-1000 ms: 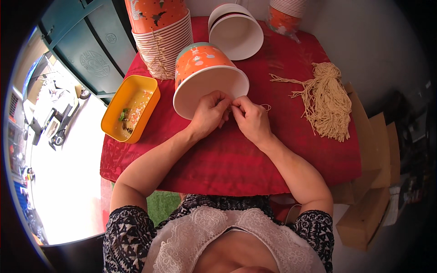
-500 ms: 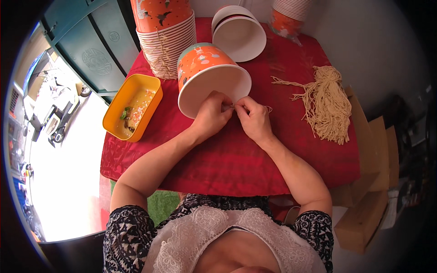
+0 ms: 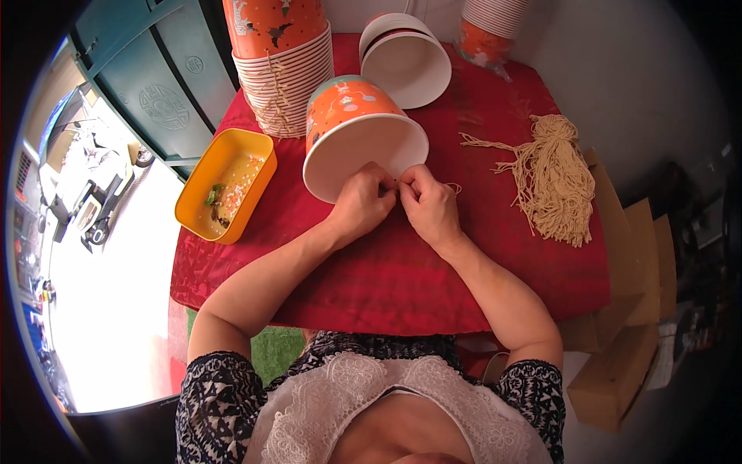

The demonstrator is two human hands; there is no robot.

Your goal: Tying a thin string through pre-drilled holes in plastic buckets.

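An orange paper bucket [image 3: 352,102] with a white rim lies tipped on its side, its mouth turned toward me. At the lower right of that rim, my left hand [image 3: 365,199] and my right hand [image 3: 427,203] meet in a close pinch. Between them is a thin beige cord [image 3: 456,187], whose loose end curls out beside my right hand. The fingertips hide most of the cord and whatever small thing may sit at the rim. A bundle of the same beige cords [image 3: 558,182] lies at the right of the table.
Left stands a yellow tub [image 3: 264,174] with small bits inside. Behind are a tall stack of nested orange buckets [image 3: 282,85], white-mouthed buckets [image 3: 408,69] and a wrapped stack [image 3: 491,35]. A red cloth [image 3: 386,286] covers the table; cardboard [image 3: 618,371] lies beyond its right edge.
Both hands stay at the rim, their fingertips drawing slightly apart. The bucket has shifted a little; otherwise the scene is almost unchanged.
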